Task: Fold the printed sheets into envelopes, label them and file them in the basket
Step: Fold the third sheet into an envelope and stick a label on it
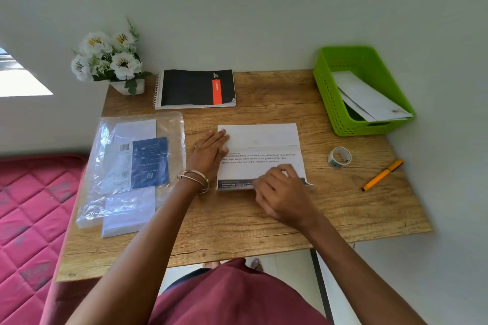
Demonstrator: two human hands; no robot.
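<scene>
**deskwatcher:** So where's the person at here? The printed sheet (pixel 260 155) lies in the middle of the wooden table (pixel 237 227), long axis running left to right, and its far edge is already folded over toward them into a flap across the top third.

**foldnerd:** Yeah, the top fold looks done to me. The left hand (pixel 210 152) lies flat on the sheet's left edge with the fingers straight and together, pointing away from the person. Looks like it's just pinning the paper down. The right hand (pixel 281 192) is at the near edge, fingers bent over it, but it's blurry, so I can't tell if it's pinching the edge or only pressing on it.

**deskwatcher:** So the next fold is the near strip going up?

**foldnerd:** That's my guess. The near edge is right under the right hand, and its right corner sits slightly off the table. The crease has to run along the long axis, parallel to the first flap, so the lift goes straight away from the person, toward the left hand's fingertips.

**deskwatcher:** And after that?

**foldnerd:** The tape roll (pixel 339 157) and the orange pen (pixel 383 174) are off to the right, closer to the right hand. The green basket (pixel 327 97) is at the far right corner with envelopes (pixel 369 99) already inside it.
</scene>
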